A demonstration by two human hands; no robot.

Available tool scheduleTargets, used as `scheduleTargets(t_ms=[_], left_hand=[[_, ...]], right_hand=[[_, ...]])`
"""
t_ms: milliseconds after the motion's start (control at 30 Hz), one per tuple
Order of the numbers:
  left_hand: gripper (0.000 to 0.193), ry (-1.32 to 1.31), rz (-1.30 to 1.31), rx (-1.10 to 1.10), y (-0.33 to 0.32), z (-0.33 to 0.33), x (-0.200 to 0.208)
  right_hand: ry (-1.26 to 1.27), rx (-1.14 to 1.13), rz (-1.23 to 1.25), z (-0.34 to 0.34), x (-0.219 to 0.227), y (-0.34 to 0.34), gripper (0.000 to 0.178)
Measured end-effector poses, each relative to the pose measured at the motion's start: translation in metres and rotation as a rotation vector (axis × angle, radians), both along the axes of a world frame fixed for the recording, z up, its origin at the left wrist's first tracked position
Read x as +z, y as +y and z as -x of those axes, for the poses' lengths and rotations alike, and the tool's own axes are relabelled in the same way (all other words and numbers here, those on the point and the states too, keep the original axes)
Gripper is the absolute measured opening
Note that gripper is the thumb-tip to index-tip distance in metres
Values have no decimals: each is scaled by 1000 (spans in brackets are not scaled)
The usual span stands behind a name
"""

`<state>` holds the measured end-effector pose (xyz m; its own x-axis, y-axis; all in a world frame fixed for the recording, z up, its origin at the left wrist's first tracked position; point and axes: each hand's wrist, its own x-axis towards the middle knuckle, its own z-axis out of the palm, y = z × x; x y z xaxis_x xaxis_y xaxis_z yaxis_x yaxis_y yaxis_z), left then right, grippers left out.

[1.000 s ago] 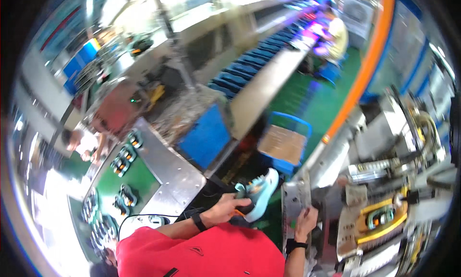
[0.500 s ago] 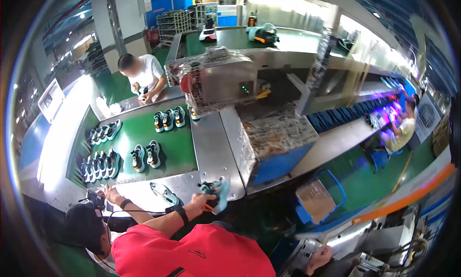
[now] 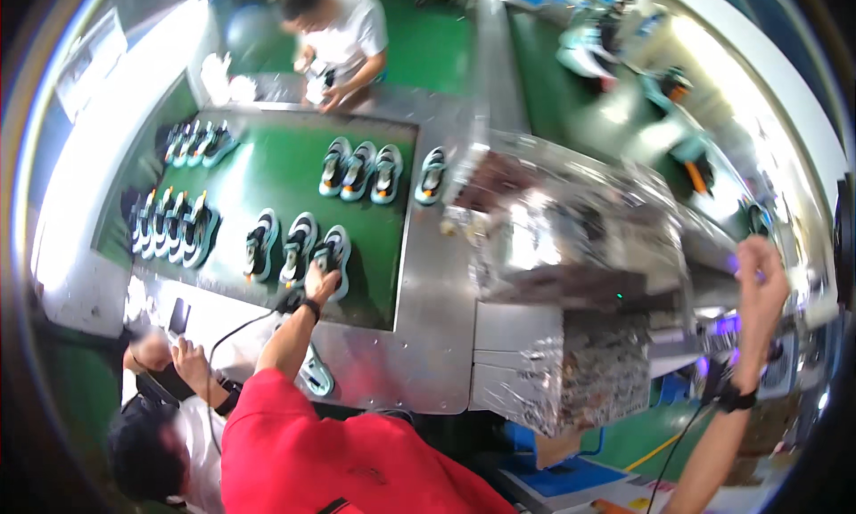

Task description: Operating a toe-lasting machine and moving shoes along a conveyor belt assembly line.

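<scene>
My left hand [image 3: 323, 280] reaches over the green work surface [image 3: 267, 309], its fingers closed around the heel end of a pale teal and black sneaker [image 3: 335, 246]. That sneaker stands at the right end of a short row, beside another sneaker [image 3: 299, 246]. Under my left forearm, a pale teal sneaker [image 3: 316, 373] lies on the metal ledge, partly hidden. Out to the right, my right hand [image 3: 761, 273] is raised near the wrapped machine, fingers loosely bent and apart. Nothing shows in it.
More sneakers stand in groups on the green surface, and a single sneaker [image 3: 431, 175] sits on the metal strip. A plastic-wrapped machine [image 3: 571, 229] fills the middle right. Co-workers are at the left and far side. A belt [image 3: 557, 95] carries shoes behind.
My left hand has carried the sneaker left and far, from above the metal ledge to the row. My right hand has risen from low down to beside the machine. The view has turned.
</scene>
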<state>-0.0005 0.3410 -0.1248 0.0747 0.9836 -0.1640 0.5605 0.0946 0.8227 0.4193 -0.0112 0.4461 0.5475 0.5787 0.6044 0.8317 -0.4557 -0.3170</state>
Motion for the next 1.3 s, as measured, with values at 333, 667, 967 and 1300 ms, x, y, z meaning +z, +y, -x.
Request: scheduleTargets(t_ms=[333, 667, 967, 1300], left_hand=[[70, 284, -7, 68, 3, -22, -14], [61, 182, 73, 30, 10, -30, 17], [69, 258, -526, -245, -27, -33, 4], [93, -1265, 1494, -1691, -291, -164, 324]], right_hand=[[294, -67, 422, -129, 17, 346, 77], [256, 215, 368, -152, 0, 372, 37], [-222, 524, 96, 16, 54, 219, 52], [13, 552, 138, 178, 12, -109, 38]])
